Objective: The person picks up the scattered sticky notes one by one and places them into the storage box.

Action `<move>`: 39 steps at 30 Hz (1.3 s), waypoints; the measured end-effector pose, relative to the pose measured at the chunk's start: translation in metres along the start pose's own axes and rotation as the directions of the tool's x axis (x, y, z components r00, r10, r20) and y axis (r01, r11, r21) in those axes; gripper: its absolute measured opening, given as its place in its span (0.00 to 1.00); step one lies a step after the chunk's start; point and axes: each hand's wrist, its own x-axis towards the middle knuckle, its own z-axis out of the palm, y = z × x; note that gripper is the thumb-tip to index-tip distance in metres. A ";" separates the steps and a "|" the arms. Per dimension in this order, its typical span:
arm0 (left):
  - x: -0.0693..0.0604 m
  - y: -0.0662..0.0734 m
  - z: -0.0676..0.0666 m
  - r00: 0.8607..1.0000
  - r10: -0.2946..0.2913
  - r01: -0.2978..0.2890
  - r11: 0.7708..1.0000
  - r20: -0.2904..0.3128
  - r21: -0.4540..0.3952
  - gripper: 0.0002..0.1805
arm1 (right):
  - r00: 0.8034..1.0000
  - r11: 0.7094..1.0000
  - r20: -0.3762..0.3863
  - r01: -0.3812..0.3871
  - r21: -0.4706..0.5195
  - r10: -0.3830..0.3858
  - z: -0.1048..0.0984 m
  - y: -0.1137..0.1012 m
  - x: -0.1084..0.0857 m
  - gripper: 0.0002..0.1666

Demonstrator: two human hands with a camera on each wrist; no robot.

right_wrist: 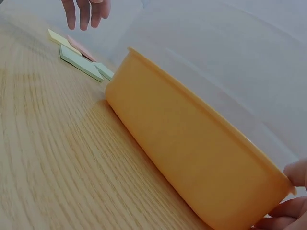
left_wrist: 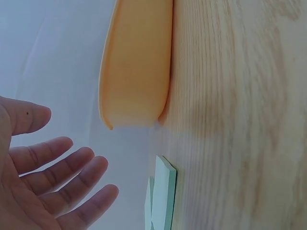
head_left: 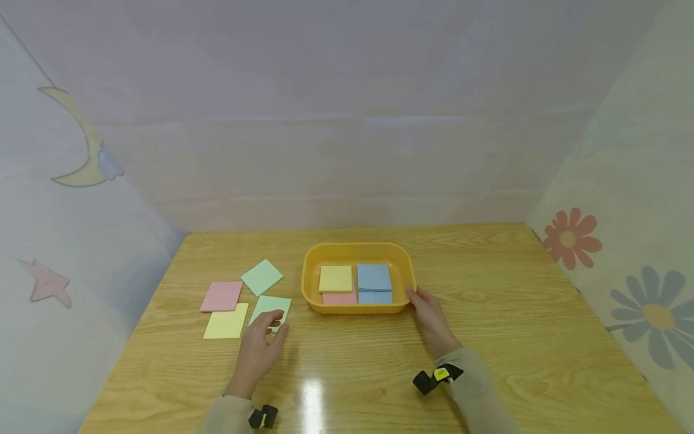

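Observation:
A yellow-orange tray (head_left: 358, 309) holds a yellow pad (head_left: 335, 279) overlapping a pink pad (head_left: 340, 298), and blue pads (head_left: 374, 276) beside them. The right hand (head_left: 434, 322) grips the tray's near right corner, its thumb at the rim and fingers against the outer wall in the right wrist view. Above a green pad (head_left: 271, 303) the left hand (head_left: 259, 349) hovers, fingers relaxed and holding nothing; the left wrist view shows it apart from the tray (left_wrist: 139, 62). Left of it lie a yellow pad (head_left: 225, 322), a pink pad (head_left: 222, 296) and a second green pad (head_left: 262, 276).
The wooden table (head_left: 504, 289) extends around the tray, with its far edge against a pale curtain (head_left: 347, 157). Printed curtains stand at the left and right sides. Each wrist wears a black camera strap.

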 end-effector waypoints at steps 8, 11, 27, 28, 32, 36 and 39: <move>0.004 -0.008 -0.005 0.997 -0.078 0.078 0.997 0.022 -0.002 0.13 | 0.999 0.987 0.034 0.014 0.160 -0.019 0.004 0.003 0.003 0.26; 0.007 -0.011 -0.006 0.995 -0.097 0.098 0.995 0.020 -0.018 0.13 | 0.999 0.986 0.035 0.018 0.168 -0.025 0.005 0.003 0.002 0.25; 0.027 -0.026 -0.011 0.981 -0.192 0.193 0.980 -0.024 0.046 0.14 | 0.999 0.989 0.036 0.023 0.146 -0.029 0.004 0.003 0.001 0.25; 0.029 -0.026 -0.012 0.980 -0.198 0.199 0.979 -0.027 0.052 0.14 | 0.999 0.989 0.034 0.022 0.145 -0.028 0.004 0.003 0.001 0.25; 0.037 -0.029 -0.015 0.978 -0.204 0.206 0.975 -0.041 0.079 0.14 | 0.999 0.990 0.030 0.022 0.138 -0.027 0.004 0.003 0.001 0.25; 0.045 -0.030 -0.018 0.976 -0.210 0.214 0.971 -0.048 0.102 0.14 | 0.999 0.990 0.033 0.025 0.139 -0.030 0.004 0.003 0.001 0.25; 0.051 -0.032 -0.021 0.976 -0.212 0.217 0.969 -0.052 0.117 0.14 | 0.999 0.990 0.037 0.022 0.138 -0.027 0.004 0.003 0.000 0.25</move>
